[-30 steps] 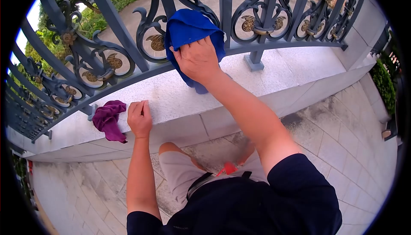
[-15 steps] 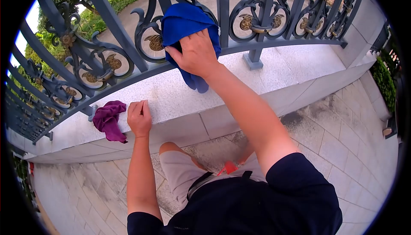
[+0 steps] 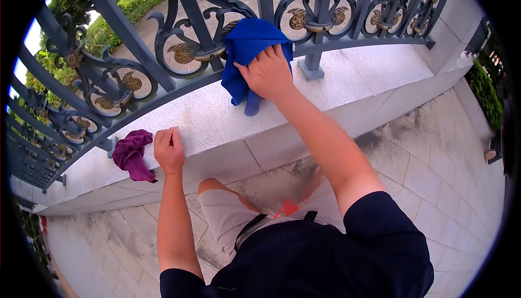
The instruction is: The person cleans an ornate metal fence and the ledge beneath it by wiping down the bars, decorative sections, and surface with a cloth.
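Blue cloth [image 3: 251,40] against the lower fence rail [image 3: 198,84], gripped by right hand [image 3: 269,74], fingertips hidden in fold.
Left hand [image 3: 169,146] curled closed at stone ledge [image 3: 209,122] edge, just beside purple cloth [image 3: 132,154]. Probably best: press evenly, tuck up loose tail, follow the scrollwork [image 3: 208,55] curves. Mind support foot [image 3: 311,70] close right; room to slide left along rail.

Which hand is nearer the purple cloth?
Left. The left hand is just beside the purple cloth; the right hand is farther off, at the blue cloth.
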